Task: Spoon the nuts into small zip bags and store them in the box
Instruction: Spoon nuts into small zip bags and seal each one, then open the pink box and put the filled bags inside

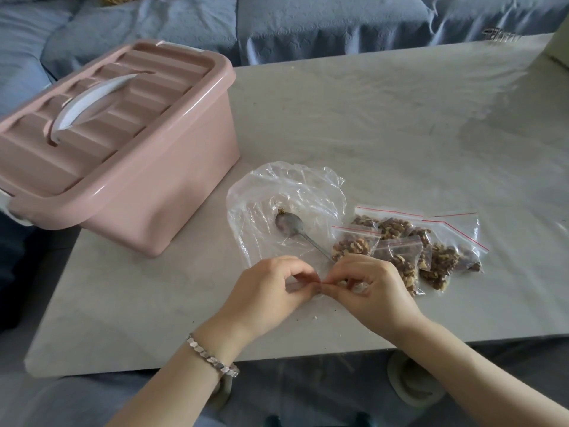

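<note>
Fronting blue sofa point(308, 23), pale table point(400, 118); left hand point(271, 291), right hand point(372, 291) pinching zip bag point(295, 285).

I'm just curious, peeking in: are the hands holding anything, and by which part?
Both the left hand and the right hand pinch a small clear bag, seemingly along its top edge. The hands hide most of it.

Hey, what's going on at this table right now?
A person's left hand and right hand pinch a small zip bag between them, seemingly at its seal. The spoon lies on the large clear bag, which is nearly empty. To its right lie filled zip bags of nuts. The pink box stands closed, lid on.
</note>
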The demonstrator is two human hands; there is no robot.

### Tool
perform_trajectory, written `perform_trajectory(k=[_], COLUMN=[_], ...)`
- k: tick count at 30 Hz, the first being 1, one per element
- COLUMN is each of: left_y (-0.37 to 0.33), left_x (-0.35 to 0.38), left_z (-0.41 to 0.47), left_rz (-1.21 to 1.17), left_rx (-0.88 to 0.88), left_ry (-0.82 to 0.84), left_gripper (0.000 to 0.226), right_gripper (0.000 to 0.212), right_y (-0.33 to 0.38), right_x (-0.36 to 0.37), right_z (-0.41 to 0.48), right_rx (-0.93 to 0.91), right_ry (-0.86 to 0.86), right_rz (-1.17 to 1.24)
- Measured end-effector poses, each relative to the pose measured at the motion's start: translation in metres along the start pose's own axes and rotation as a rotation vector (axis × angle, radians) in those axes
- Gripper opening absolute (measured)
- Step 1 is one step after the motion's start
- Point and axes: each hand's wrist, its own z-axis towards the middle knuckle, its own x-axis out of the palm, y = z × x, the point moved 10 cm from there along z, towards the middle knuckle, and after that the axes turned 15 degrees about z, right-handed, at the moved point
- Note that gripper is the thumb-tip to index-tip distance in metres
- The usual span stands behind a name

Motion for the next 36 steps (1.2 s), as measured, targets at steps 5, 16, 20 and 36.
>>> perform_trajectory(k=[5, 16, 20, 36], left_y=[-0.006, 0.014, 0.024, 0.016], left_x=[-0.001, -0.013, -0.02, -0.02], left_z=[-0.003, -0.015, -0.019, -0.008], left_rz=[0.081, -0.013, -0.026, -0.002], left_rx=[0.045, 0.014, -0.024, -0.102], left_ry=[-0.034, -0.146, -0.168, -0.21], left_gripper=[0.003, 0.019, 0.009, 0.005], right_gripper=[0.008, 0.005, 0.006, 0.006], right_y=[0.005, 0.006, 0.007, -0.008], right_x=[0.002, -0.01, -0.011, -0.004], right_z=[-0.003, -0.009, -0.01, 0.005], right_rx=[-0.057, -0.081, -0.079, 0.16], right_ry=[-0.007, -0.056, -0.061, 0.095], right_rz=[-0.03, -0.072, -0.056, -0.308])
